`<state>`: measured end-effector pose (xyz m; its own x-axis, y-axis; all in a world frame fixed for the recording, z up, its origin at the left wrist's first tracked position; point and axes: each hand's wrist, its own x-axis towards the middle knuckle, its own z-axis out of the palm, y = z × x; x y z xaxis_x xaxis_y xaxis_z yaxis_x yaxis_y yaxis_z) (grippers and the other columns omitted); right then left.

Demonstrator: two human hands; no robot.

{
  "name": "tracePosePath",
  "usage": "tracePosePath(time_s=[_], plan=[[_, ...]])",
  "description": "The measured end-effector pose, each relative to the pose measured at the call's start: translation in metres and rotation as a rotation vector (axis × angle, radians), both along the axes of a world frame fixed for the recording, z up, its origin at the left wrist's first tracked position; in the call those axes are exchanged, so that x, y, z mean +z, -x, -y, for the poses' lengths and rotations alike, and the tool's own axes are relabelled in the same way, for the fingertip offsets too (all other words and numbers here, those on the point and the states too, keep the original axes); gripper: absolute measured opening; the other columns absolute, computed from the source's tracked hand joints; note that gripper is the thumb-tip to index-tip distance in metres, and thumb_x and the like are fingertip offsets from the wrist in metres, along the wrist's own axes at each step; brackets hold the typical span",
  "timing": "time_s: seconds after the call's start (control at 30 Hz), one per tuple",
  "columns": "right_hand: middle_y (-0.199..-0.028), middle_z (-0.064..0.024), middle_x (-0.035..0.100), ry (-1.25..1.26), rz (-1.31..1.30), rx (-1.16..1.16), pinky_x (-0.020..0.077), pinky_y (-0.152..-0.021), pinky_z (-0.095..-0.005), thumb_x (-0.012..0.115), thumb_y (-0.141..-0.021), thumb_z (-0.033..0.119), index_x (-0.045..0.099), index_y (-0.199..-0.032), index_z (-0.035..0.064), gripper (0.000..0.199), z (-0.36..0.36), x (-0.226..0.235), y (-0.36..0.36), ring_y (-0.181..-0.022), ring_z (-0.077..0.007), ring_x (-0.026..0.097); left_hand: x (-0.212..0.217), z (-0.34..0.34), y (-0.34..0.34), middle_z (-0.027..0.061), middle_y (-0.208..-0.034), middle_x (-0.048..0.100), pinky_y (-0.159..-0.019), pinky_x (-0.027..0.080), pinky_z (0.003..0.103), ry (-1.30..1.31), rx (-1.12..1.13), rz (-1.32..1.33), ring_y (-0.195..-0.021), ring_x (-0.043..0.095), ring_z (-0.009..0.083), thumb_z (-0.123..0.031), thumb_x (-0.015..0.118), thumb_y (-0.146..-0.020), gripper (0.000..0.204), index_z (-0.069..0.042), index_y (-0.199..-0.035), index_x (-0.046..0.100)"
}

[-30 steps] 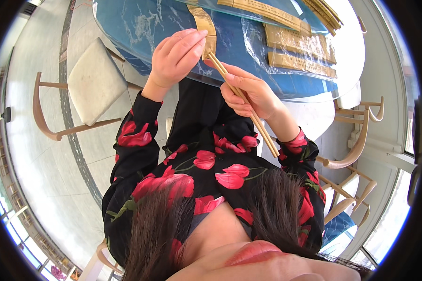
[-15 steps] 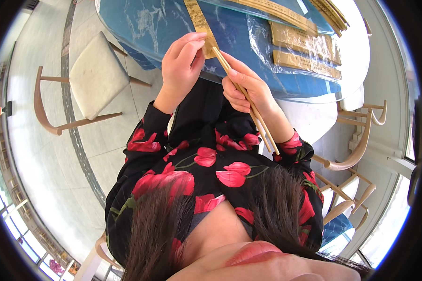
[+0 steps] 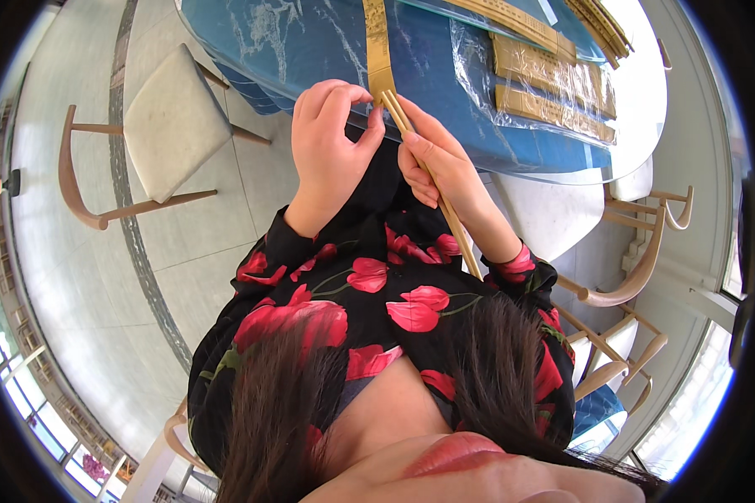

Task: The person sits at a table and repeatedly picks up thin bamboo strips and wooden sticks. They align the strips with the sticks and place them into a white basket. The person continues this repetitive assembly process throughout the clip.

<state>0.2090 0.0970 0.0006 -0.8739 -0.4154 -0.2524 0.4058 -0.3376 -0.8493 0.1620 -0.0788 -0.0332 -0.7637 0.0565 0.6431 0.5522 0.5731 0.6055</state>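
Jutting beyond the gripping fingers of the right hand (image 3: 440,163), the chopsticks (image 3: 455,223) reach the end of the sleeve (image 3: 378,42), seemingly not yet inside. The left hand (image 3: 327,126) is curled there, pinch unclear. Right of the fingers, wrapped sleeves (image 3: 537,103) on the desk (image 3: 260,71) look unused.

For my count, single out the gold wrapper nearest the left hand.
The long gold wrapper reaching down to the left hand and chopsticks; the other gold wrappers lie farther right.

Left hand (image 3: 334,144) arched, right hand (image 3: 446,172) curled in a grip, hands close together
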Motion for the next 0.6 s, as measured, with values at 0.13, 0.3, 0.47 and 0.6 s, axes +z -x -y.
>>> tracePosePath(time_s=[0.13,0.3,0.47,0.6], plan=[[-0.069,0.0014,0.040,-0.044,-0.028,-0.010,0.0357,-0.041,-0.0209,0.039,-0.111,0.018,0.022,-0.163,0.0082,0.055,0.001,-0.006,-0.002,-0.049,-0.0054,0.034,0.009,-0.004,0.000,0.0050,-0.097,0.065,-0.079,0.049,0.037,0.098,0.043,-0.075,-0.092,0.061,0.0280,-0.005,0.082,-0.072,0.028,-0.008,-0.094,0.066],[-0.070,0.0011,0.043,-0.083,-0.067,-0.024,0.0374,-0.041,-0.0213,0.041,-0.111,0.016,0.024,-0.162,0.0078,0.055,0.001,-0.008,-0.003,-0.049,-0.0052,0.037,0.010,-0.006,0.000,0.0045,-0.097,0.065,-0.080,0.049,0.038,0.152,0.070,-0.122,-0.092,0.061,0.0275,-0.004,0.081,-0.072,0.028,-0.008,-0.095,0.066],[-0.069,0.0007,0.044,-0.126,-0.063,-0.047,0.0384,-0.040,-0.0215,0.042,-0.109,0.013,0.025,-0.162,0.0078,0.055,0.002,-0.008,-0.005,-0.047,-0.0053,0.037,0.010,-0.006,0.002,0.0043,-0.097,0.065,-0.080,0.049,0.038,0.148,0.065,-0.148,-0.091,0.061,0.0269,-0.002,0.080,-0.072,0.026,-0.008,-0.093,0.065],[-0.069,0.0007,0.045,-0.190,-0.062,-0.062,0.0381,-0.040,-0.0213,0.044,-0.108,0.011,0.028,-0.161,0.0075,0.056,0.002,-0.003,-0.005,-0.046,-0.0052,0.038,0.012,-0.005,0.000,0.0042,-0.096,0.065,-0.080,0.049,0.038,0.149,0.071,-0.165,-0.091,0.062,0.0266,-0.001,0.079,-0.072,0.025,-0.009,-0.092,0.065]])
